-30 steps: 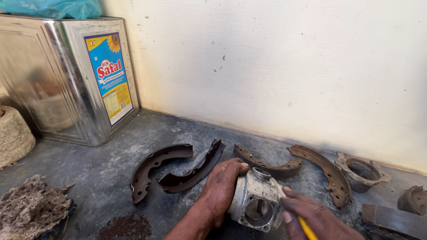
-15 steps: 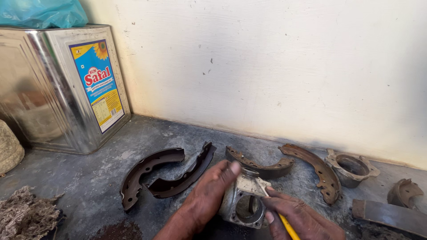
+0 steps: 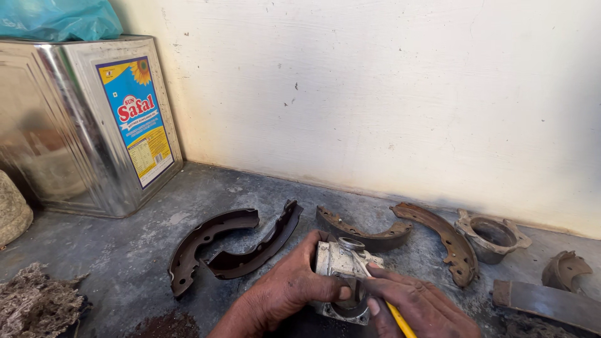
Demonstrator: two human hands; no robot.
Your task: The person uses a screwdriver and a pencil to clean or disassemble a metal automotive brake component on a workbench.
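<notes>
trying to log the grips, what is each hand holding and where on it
Left hand grips the pale metal cylinder housing by its left side. Right hand holds a yellow-handled tool by its handle.

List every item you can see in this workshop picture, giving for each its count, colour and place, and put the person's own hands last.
Brake shoes: four, dark brown and rusty, curved, lying in two pairs on the floor ahead of the hands.
Metal tin: one, silver with a blue and yellow label, far left against the wall.
Plastic bag: one, teal, on top of the tin.
Flanged ring part: one, rusty grey, right, near the wall.
Small curved part: one, rusty, far right.
Flat strip: one, grey-brown, lower right.
Fibre waste: one clump, grey-brown, lower left.
Metal housing: one, pale grey, between the hands.
Yellow tool: one, in the right hand.
Left hand: grips the housing.
Right hand: holds the tool at the housing.
</notes>
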